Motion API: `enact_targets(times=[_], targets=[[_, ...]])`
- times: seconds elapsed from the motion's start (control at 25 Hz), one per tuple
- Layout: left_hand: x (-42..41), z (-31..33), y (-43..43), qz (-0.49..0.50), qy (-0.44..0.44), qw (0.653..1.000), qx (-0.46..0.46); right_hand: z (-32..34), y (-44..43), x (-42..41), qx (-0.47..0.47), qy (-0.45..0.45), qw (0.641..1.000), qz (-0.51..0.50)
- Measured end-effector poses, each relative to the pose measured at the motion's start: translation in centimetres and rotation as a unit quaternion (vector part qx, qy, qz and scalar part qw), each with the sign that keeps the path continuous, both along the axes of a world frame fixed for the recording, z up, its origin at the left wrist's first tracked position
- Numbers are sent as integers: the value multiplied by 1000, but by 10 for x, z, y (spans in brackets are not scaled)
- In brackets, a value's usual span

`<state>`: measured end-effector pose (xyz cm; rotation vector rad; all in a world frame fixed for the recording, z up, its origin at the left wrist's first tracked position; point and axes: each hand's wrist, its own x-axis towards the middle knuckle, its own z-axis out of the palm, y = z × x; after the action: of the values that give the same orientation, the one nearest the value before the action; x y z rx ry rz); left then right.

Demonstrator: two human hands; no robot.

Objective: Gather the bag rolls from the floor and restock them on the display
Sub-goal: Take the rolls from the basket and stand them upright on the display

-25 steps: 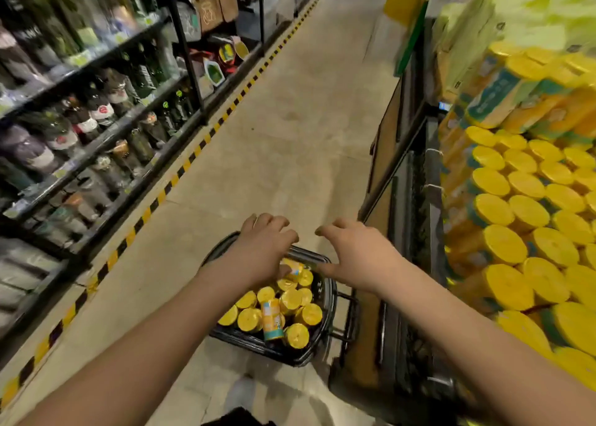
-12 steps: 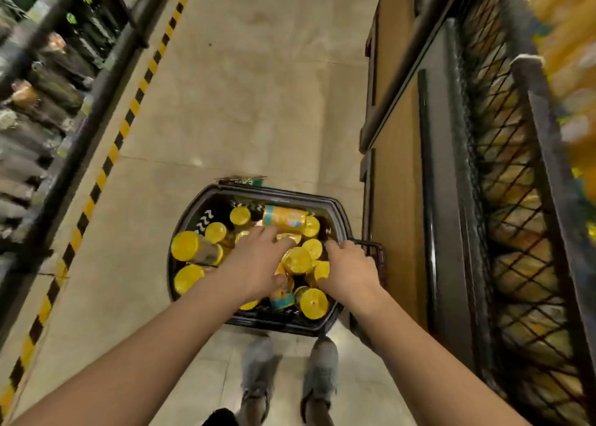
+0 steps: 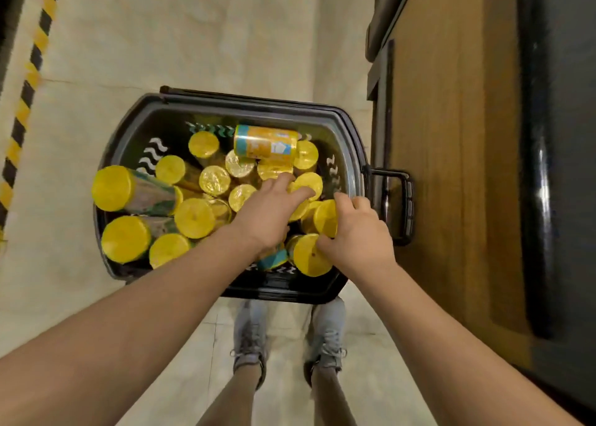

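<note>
A black shopping basket [image 3: 261,102] stands on the floor, filled with several yellow-ended bag rolls [image 3: 193,217]. One roll with a teal and orange label [image 3: 266,142] lies on its side on top at the far end. My left hand [image 3: 267,213] is inside the basket, its fingers spread flat over the roll ends; its thumb is hidden. My right hand [image 3: 358,235] is at the basket's right side, fingers curled around an upright roll [image 3: 324,217] and touching another roll [image 3: 308,256] below it.
The wood-panelled base of the display [image 3: 451,142] with a black rail [image 3: 545,167] rises just right of the basket, next to the basket handle [image 3: 404,206]. Yellow-black floor tape [image 3: 29,80] runs along the left. My feet [image 3: 251,338] stand just behind the basket.
My view has dropped from the aisle and shelf straight down onto the basket. Both hands have gone down among the rolls, and the right hand has curled onto one.
</note>
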<state>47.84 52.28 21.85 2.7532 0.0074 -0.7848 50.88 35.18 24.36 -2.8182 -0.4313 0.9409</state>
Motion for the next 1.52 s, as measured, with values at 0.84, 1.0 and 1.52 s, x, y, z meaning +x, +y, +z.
enact_targets(times=[0.84, 1.0, 1.52], targets=[[17, 447, 59, 80, -313, 921, -216, 444, -4, 60, 155, -136, 978, 14], [22, 561, 30, 67, -330, 892, -303, 570, -55, 38, 267, -185, 944, -53], [38, 690, -239, 64, -348, 844, -402, 682, -338, 30, 483, -301, 815, -112]])
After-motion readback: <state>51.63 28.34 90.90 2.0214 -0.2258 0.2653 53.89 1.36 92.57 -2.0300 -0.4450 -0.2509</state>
